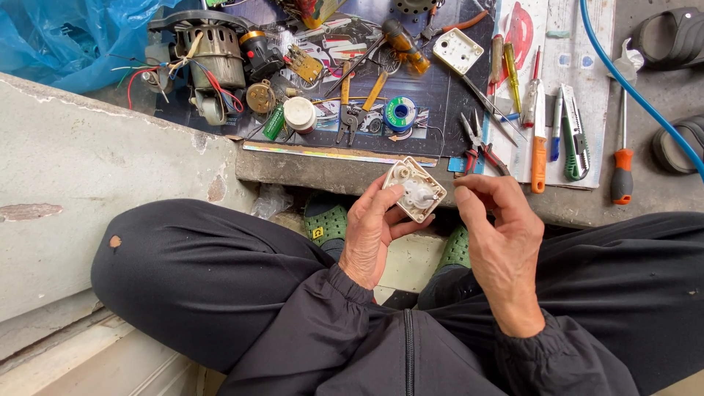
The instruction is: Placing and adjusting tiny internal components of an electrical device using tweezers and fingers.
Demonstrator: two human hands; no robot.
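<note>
Two hands up over my lap: my left hand (374, 235) pinches the small square switch unit (415, 189), face up; my right hand (499, 235) hovers just beside it, fingers loosely curled, holding nothing visible.

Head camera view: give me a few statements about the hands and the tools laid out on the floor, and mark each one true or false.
1. The left hand holds a small square cream plastic switch module. True.
2. The right hand grips the red-handled pliers. False: the pliers lie on the mat, and the right hand is beside the module with nothing visible in it.
3. A round green spool of solder wire lies on the dark printed mat. True.
4. The orange-handled screwdriver rests on the person's lap. False: it lies on the concrete floor.
5. The grey metal fan motor with coloured wires sits beside the blue plastic bag. True.
</note>
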